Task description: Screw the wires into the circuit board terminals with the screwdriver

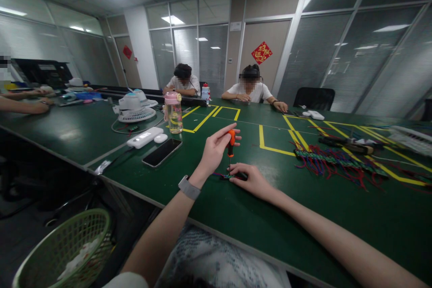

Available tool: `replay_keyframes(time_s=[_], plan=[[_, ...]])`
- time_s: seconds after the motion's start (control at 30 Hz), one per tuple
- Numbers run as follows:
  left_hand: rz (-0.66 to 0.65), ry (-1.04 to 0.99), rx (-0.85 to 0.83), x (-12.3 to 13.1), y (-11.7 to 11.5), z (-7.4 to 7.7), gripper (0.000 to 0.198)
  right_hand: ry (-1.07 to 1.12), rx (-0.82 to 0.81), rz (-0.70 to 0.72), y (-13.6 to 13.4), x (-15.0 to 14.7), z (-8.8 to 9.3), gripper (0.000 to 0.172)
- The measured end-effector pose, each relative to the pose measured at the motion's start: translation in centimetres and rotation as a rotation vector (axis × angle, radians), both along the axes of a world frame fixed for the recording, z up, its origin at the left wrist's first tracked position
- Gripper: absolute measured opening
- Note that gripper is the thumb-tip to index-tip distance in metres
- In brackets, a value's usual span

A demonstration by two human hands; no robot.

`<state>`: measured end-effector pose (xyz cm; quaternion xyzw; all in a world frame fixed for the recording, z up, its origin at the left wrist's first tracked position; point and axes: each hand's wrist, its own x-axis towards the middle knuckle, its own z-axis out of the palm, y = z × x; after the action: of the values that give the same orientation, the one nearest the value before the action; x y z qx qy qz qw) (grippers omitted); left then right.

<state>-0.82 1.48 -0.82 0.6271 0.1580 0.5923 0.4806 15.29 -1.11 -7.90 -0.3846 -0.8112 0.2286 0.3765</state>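
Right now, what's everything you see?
Upright screwdriver: 1, orange-black, centre
Small circuit board: 1, green, under screwdriver
Flat phone: 1, black, left
Clear bottle: 1, pink lid, behind phone
Power strip: 1, white, near phone
Plastic fans: 2, white, back left
Wired boards: several, green, right
Tape: many strips, yellow, tabletop
Long table: 1, green, centre
Lattice basket: 1, green, bottom left
Seated people: 2, white shirts, opposite
Left hand: 1, on screwdriver
Right hand: 1, at board

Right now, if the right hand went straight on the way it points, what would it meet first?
Most likely the small wired piece at the fingertips of the right hand; the screwdriver stands there too, so depth leaves the order unclear.
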Motion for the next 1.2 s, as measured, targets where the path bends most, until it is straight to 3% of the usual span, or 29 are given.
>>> replay_keyframes(time_s=[0.17, 0.37, 0.53, 0.73, 0.97, 1.13, 1.2], plan=[[0.243, 0.105, 0.122, -0.31, -0.13, 0.23, 0.027, -0.008, 0.003, 0.002, -0.01, -0.03, 0.03, 0.007], [0.011, 0.064, 0.054, -0.04, -0.40, 0.32, 0.034, -0.001, 0.002, 0.002, -0.02, -0.05, 0.04, 0.006], [0.191, 0.133, 0.127, -0.22, -0.42, 0.39, 0.027, -0.005, -0.004, -0.005, -0.11, -0.11, 0.17, 0.005], [-0.002, 0.006, 0.034, -0.01, -0.27, 0.26, 0.034, -0.008, 0.015, 0.001, -0.13, -0.04, 0.13, 0.010], [0.284, 0.069, 0.108, -0.32, -0.28, 0.44, 0.023, -0.007, -0.006, 0.005, -0.18, -0.10, 0.27, 0.006], [0.017, -0.002, 0.025, -0.12, -0.20, 0.29, 0.033, -0.002, -0.001, 0.001, -0.06, -0.05, 0.06, 0.005], [0.007, 0.011, 0.014, -0.04, -0.31, 0.30, 0.036, 0.003, 0.004, 0.004, -0.04, -0.02, 0.00, 0.005]])
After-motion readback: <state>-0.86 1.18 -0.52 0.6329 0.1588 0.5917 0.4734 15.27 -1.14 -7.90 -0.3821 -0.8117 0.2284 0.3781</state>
